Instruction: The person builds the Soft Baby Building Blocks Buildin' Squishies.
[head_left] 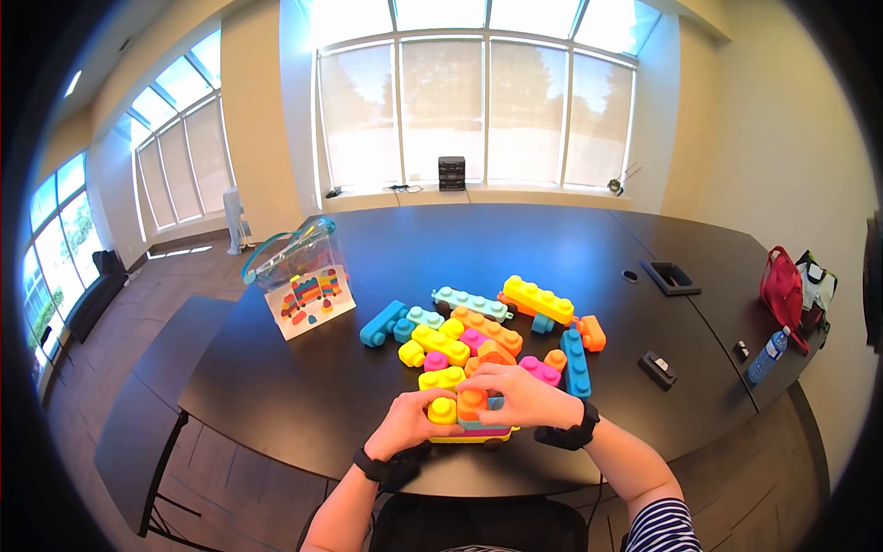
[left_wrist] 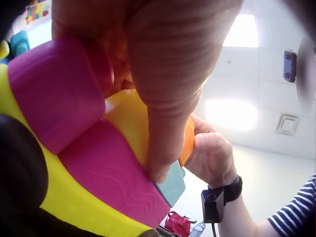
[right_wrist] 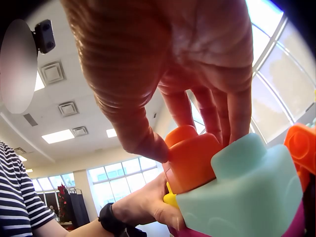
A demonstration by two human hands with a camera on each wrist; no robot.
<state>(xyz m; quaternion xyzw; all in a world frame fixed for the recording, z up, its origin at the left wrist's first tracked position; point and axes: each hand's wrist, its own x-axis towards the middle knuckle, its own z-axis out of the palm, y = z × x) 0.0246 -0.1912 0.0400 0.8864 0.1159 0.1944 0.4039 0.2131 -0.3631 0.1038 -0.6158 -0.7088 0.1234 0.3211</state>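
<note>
My left hand grips a small yellow block near the table's front edge, its thumb along the side in the left wrist view. My right hand pinches an orange block between thumb and fingers. That orange block stands beside the stud of a light teal block. Beneath these lie pink blocks on a long yellow wheeled base. Another magenta block rises from the base's near end in the left wrist view.
Many loose blocks spread just beyond my hands, including a yellow bar and a blue bar. A clear zip bag stands at the left. Rightward are a small black box, a water bottle and a red bag.
</note>
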